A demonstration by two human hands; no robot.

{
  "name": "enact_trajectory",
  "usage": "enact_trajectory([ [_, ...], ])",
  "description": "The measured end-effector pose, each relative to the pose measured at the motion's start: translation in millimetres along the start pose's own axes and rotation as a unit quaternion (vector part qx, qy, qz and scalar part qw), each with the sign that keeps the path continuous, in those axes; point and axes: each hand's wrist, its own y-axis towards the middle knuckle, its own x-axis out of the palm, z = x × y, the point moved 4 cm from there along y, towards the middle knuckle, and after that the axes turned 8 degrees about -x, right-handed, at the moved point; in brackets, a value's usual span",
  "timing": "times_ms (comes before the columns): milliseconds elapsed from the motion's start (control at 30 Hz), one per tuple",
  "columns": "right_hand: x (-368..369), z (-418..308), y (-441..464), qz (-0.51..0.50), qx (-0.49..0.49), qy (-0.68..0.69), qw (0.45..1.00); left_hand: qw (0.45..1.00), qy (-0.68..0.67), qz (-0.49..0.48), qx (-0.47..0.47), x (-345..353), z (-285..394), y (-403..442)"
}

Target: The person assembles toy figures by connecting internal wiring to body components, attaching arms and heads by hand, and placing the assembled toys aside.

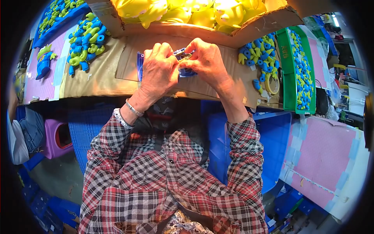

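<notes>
Over a cardboard sheet (126, 66) on the bench, my hands meet at a small blue plastic part (187, 73) with a dark and yellowish inside; its exact kind is unclear. My left hand (159, 68) has its fingers curled and pinched at the part's left side. From the right, my right hand (206, 62) pinches at its upper edge with thumb and forefinger. What lies between the fingertips is mostly hidden. Another blue piece (140, 65) shows just left of my left hand, partly covered by it.
A cardboard box (257, 29) of yellow toy bodies stands at the back. Blue and yellow-green toy limbs lie in a left pile (86, 41) and a right pile (263, 54). A tape roll (272, 84) lies beside a green crate (287, 74) of limbs. Blue tubs (272, 148) sit below the bench.
</notes>
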Motion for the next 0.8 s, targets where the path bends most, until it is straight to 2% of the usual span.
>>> enact_trajectory([
  [200, -1.3, 8.7, 5.5, -0.004, 0.013, 0.024, 1.0, 0.998, -0.035, 0.013, -0.044, -2.4, -3.3, 0.7],
  [300, -0.5, 13.4, 3.6, -0.015, 0.029, 0.093, 0.995, 0.999, -0.053, 0.006, -0.007, -3.2, -1.1, 0.4],
  [433, -1.5, 11.1, -2.4, -0.018, 0.073, 0.158, 0.984, 0.999, -0.048, 0.013, -0.016, 3.0, -6.5, -0.2],
  [533, 1.6, 17.8, -6.9, -0.001, 0.063, 0.169, 0.984, 0.999, -0.029, 0.011, -0.01, 3.9, -4.2, 0.9],
  [733, 7.9, 6.5, -8.9, 0.031, 0.016, -0.014, 0.999, 1.0, -0.004, -0.007, -0.012, 6.0, -3.9, 2.4],
  [800, 13.3, -6.0, -8.6, 0.047, -0.003, -0.144, 0.988, 1.0, 0.024, -0.014, -0.002, 7.3, -3.0, 4.1],
])
